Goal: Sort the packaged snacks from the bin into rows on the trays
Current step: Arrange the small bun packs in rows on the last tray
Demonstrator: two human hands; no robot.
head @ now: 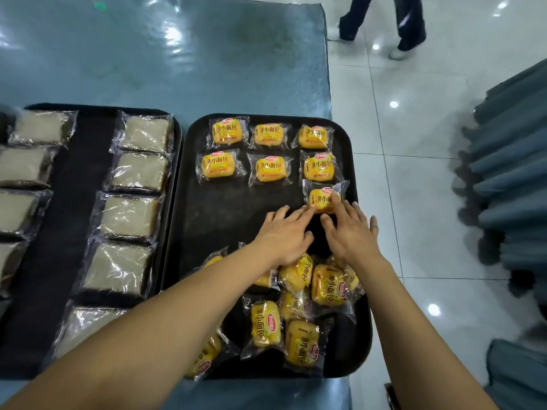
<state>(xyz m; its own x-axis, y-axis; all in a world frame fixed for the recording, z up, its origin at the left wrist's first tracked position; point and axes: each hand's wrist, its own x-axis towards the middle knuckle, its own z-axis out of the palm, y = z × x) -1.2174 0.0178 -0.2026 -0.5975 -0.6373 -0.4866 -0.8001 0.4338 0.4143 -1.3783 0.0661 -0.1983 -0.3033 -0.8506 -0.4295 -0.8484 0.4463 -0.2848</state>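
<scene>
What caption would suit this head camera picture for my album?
Both hands, left and right, set a seventh yellow bread pack into rows on the black tray.

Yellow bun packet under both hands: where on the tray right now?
Head view: the yellow bun packet lies at the right tray's right edge, starting a third row, just nearer than the second-row packet, fingertips of both hands on it.

I stand at a table under a glossy teal plastic cover [183, 63], beside a shiny white tiled floor [414, 149] catching ceiling lights. Grey-blue pleated fabric [515, 161] bunches at my right; someone's dark-trousered legs [384, 22] cross beyond.
</scene>
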